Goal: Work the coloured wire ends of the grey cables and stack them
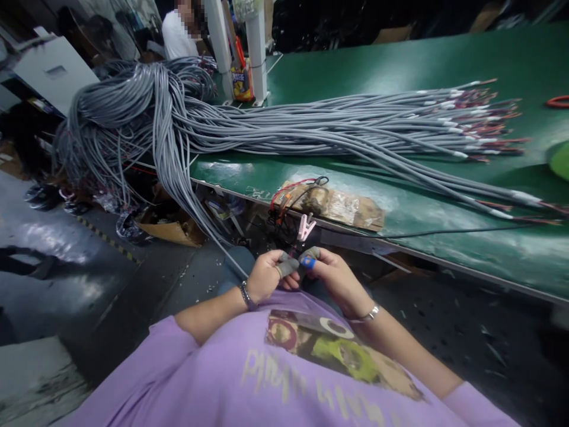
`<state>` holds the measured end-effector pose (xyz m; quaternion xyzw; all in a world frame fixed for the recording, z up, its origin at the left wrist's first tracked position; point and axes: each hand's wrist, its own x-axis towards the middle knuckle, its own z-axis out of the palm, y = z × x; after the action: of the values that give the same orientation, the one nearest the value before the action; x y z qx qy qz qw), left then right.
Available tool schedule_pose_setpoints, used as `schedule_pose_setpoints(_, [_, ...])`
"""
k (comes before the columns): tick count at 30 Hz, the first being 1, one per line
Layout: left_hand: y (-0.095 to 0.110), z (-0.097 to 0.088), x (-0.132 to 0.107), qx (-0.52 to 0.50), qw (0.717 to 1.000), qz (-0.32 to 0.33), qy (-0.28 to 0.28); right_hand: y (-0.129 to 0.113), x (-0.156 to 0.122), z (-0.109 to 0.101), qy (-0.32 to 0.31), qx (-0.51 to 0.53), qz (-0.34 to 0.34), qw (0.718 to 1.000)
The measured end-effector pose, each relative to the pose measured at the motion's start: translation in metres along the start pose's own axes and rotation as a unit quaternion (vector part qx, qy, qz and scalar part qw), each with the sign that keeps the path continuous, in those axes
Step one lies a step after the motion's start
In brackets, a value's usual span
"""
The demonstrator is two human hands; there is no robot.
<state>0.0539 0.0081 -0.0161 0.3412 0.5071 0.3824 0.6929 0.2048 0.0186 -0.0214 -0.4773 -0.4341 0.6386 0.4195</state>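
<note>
Closely paired toward six o'clock, presumably for fine control: left hand (269, 274) and right hand (336, 276), pinched narrow, with contents indistinct. Laid along bench (342, 72), ten to two o'clock: grey cables (275, 127), likely aligned to keep stripped ends (493, 121) together.

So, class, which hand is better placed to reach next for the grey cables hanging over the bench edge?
Probably the left hand: the hanging grey cables come down on its side, while the right hand sits farther across. Both hands' fingertips are close together, though.
</note>
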Motion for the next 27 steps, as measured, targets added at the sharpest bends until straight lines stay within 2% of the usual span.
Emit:
schedule_pose_setpoints(3, [-0.001, 0.000, 0.001, -0.043, 0.999, -0.011, 0.027, 0.003, -0.001, 0.000, 0.009, -0.020, -0.022, 1.000])
schedule_pose_setpoints(8, [0.001, -0.001, -0.001, -0.032, 0.999, -0.006, 0.021, -0.004, -0.001, 0.002, -0.017, -0.032, -0.038, 0.999])
schedule_pose_setpoints(13, [-0.001, -0.002, -0.002, 0.012, 1.000, -0.003, -0.002, -0.013, 0.005, 0.006, -0.046, -0.042, -0.025, 0.998])
schedule_pose_setpoints(18, [0.000, -0.005, 0.001, 0.065, 0.997, -0.024, -0.042, -0.006, 0.007, 0.007, -0.061, -0.067, -0.007, 0.996])
schedule_pose_setpoints(22, [0.003, -0.008, 0.002, 0.082, 0.993, -0.052, -0.064, -0.001, 0.005, 0.007, -0.049, -0.089, -0.043, 0.994])
schedule_pose_setpoints(24, [0.002, -0.008, 0.002, 0.074, 0.995, -0.036, -0.051, 0.001, 0.005, 0.008, -0.028, -0.083, -0.053, 0.995])
schedule_pose_setpoints(27, [-0.002, -0.006, 0.001, 0.033, 0.999, 0.009, -0.009, 0.005, 0.005, 0.009, -0.001, -0.036, -0.029, 0.999])
